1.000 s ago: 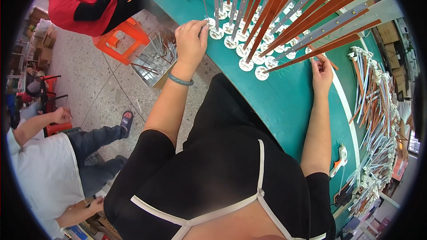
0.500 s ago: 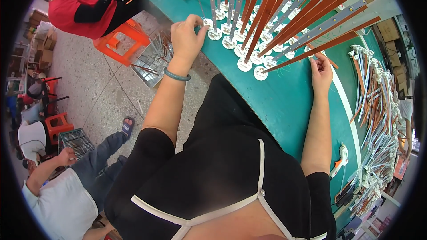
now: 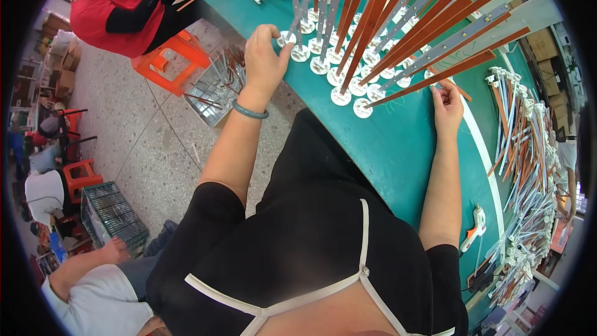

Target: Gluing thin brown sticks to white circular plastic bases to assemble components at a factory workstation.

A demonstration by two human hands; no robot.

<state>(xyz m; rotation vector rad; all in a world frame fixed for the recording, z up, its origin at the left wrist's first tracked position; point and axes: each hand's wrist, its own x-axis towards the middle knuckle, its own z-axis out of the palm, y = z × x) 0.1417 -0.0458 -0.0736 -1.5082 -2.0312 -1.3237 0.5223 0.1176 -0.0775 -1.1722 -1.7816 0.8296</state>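
Note:
On the green table [image 3: 398,155] stand many white round bases [image 3: 341,96] in close rows, each with an upright brown strip [image 3: 435,81] or a grey strip dotted with small lights [image 3: 331,9]. At the left end of the group, my left hand [image 3: 263,62] has its thumb and index finger around the rim of a white round base [image 3: 286,39]. On the right, my right hand [image 3: 447,111] is curled, its fingertips at the edge of another white round base [image 3: 430,73]; its contact there is partly hidden.
A white glue gun [image 3: 474,229] lies by my right forearm. Beyond a white band, a long heap of strips with bases [image 3: 528,186] covers the right side. At left are a person in red [image 3: 118,12], an orange stool [image 3: 177,65], a metal tray [image 3: 211,102] and another person [image 3: 99,292].
Both hands stay at the bases with small shifts; my left hand has moved slightly down and right, and the group has shifted slightly in view. The person at lower left has moved an arm rightward.

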